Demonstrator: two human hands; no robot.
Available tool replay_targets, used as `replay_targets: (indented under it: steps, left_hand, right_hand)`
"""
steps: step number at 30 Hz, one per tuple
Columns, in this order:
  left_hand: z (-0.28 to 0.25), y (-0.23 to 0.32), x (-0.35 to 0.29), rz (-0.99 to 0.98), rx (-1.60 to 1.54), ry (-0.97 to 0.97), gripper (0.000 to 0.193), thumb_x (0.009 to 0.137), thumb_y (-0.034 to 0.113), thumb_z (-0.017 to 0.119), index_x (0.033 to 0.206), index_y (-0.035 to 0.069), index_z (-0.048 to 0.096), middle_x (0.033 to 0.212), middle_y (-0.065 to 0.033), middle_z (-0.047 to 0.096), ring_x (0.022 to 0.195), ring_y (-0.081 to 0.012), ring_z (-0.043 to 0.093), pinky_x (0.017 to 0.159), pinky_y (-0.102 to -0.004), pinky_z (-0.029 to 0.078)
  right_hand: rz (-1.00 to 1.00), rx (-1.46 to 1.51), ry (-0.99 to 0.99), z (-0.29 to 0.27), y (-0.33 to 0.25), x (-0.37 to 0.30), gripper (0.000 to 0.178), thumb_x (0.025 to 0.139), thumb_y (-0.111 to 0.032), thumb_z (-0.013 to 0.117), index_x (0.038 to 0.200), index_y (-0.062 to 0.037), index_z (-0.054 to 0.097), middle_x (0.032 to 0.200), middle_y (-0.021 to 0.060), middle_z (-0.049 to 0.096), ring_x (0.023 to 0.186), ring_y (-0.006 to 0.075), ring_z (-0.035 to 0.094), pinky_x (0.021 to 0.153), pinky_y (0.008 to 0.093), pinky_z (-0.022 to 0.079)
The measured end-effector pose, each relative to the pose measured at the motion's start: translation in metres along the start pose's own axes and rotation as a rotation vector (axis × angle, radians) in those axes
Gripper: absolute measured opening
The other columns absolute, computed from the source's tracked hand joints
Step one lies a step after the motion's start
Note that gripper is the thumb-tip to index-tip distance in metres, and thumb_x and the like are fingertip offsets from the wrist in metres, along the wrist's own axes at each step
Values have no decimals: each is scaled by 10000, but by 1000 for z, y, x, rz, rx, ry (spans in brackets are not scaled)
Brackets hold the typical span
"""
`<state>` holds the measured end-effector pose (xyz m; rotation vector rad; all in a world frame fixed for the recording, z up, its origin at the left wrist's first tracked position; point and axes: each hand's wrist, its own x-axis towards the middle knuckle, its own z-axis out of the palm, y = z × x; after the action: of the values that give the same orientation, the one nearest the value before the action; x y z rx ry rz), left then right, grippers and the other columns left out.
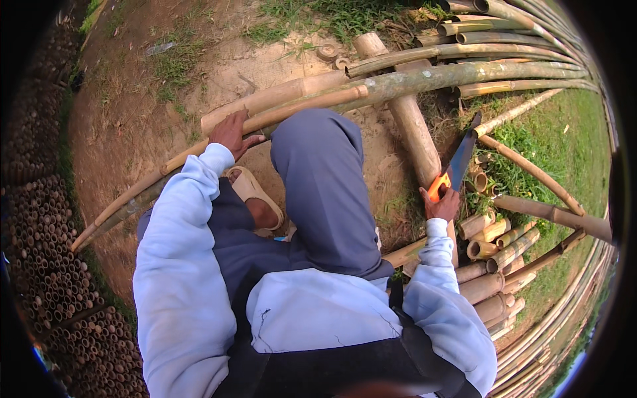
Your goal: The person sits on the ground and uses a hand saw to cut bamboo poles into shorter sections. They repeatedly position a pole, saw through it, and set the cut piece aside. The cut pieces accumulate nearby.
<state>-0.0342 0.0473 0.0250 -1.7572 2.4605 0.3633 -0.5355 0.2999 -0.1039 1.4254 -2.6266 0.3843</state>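
My left hand is closed round a slender bamboo pole, its thumb on the near side and its fingers over the top. The pole slants from the lower left up past my raised knee. Beside it runs a thicker greenish bamboo pole, partly hidden behind my knee and arm. Out to the right, my right hand grips a handsaw by its orange handle. The saw's dark blade points up and away, its tip beside the end of another bamboo pole, and it is apart from the pole in my left hand.
A stout log lies under the poles on the right. Short cut bamboo pieces are heaped near my right forearm. Long bamboo poles lie at the far right. Stacked bamboo ends fill the left side. My sandalled foot rests on dirt.
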Motion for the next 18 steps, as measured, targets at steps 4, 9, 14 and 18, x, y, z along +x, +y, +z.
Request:
replay_targets:
  steps: [4, 9, 14, 18]
  left_hand:
    - [4, 6, 5, -8, 75, -88, 790, 875, 610, 610, 1398, 51, 414, 1347, -230, 538, 1234, -394, 524, 1030, -455, 439]
    - [15, 5, 16, 68, 41, 88, 761, 907, 676, 492, 1339, 50, 487, 1284, -223, 587, 1183, -392, 561, 1001, -473, 454]
    - [19, 9, 16, -62, 49, 15, 689, 916, 687, 459, 1177, 63, 590, 1123, -195, 674, 1026, -400, 644, 880, -503, 508]
    - [17, 10, 13, -35, 88, 76, 678, 907, 695, 467, 1131, 68, 593, 1027, -180, 699, 915, -398, 674, 778, -516, 530]
  right_hand:
    - [-9, 92, -228, 16, 15, -7, 529, 742, -431, 810, 1017, -39, 586, 1019, 181, 639, 966, 382, 622, 814, 483, 493]
    - [276, 538, 39, 6, 17, -5, 274, 853, -198, 730, 1026, -39, 589, 773, 120, 603, 707, 215, 597, 675, 344, 486]
    - [170, 848, 269, -59, -15, -16, 154, 928, -99, 667, 1019, 16, 620, 748, 15, 601, 675, 125, 538, 676, 278, 482]
    - [397, 1115, 137, -99, -46, -43, 174, 947, -42, 601, 1107, 25, 592, 732, 10, 571, 645, 95, 523, 639, 246, 461]
